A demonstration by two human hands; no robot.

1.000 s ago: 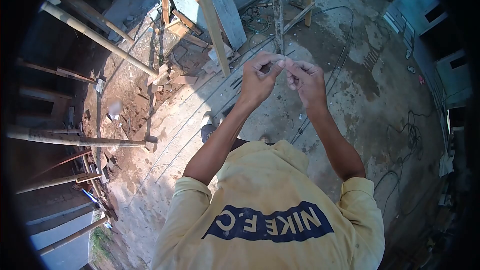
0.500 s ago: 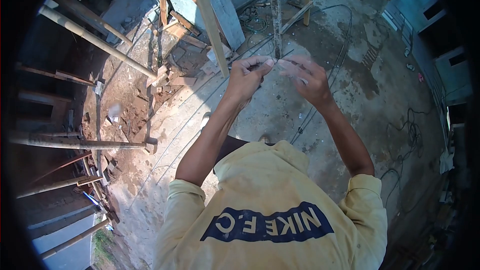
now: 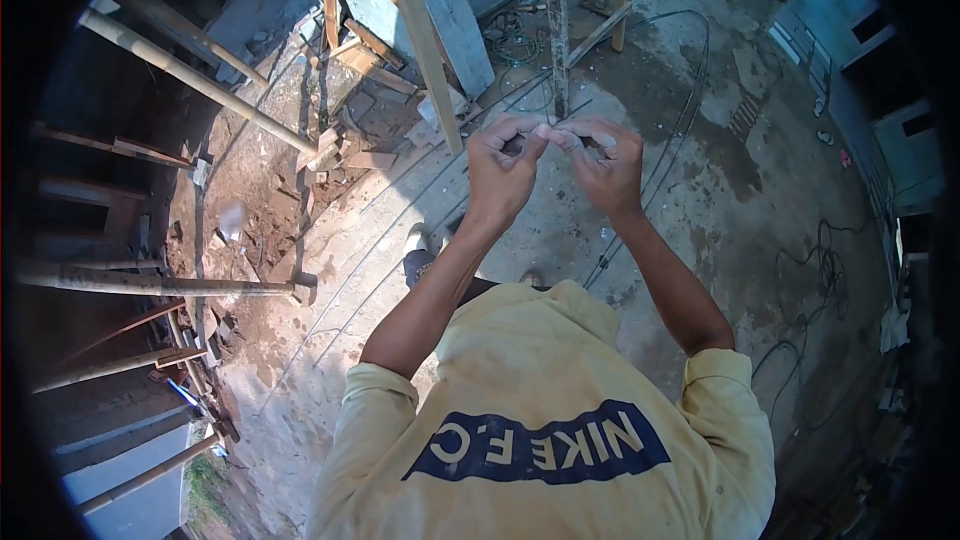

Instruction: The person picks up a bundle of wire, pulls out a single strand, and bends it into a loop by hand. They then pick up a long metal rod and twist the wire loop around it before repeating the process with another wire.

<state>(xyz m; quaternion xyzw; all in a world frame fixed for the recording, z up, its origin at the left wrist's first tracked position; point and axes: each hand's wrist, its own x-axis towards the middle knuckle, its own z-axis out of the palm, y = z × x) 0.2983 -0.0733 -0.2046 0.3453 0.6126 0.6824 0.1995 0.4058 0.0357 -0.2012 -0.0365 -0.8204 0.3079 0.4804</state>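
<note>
Your left hand [image 3: 505,168] and right hand [image 3: 608,162] meet at the fingertips, each thumb pressed toward its forefinger, a fine pinch that probably suits the thin strand [image 3: 549,112], seemingly wire, which shows at your fingertips; how firmly each hand grips it, you cannot tell from here. An upright post [image 3: 555,30] stands just beyond, and a timber plank [image 3: 425,50] slants to its left, both likely limiting forward reach. Slim rods [image 3: 385,225] cross the floor by your feet, and looped cable [image 3: 825,275] lies well off to the right.
</note>
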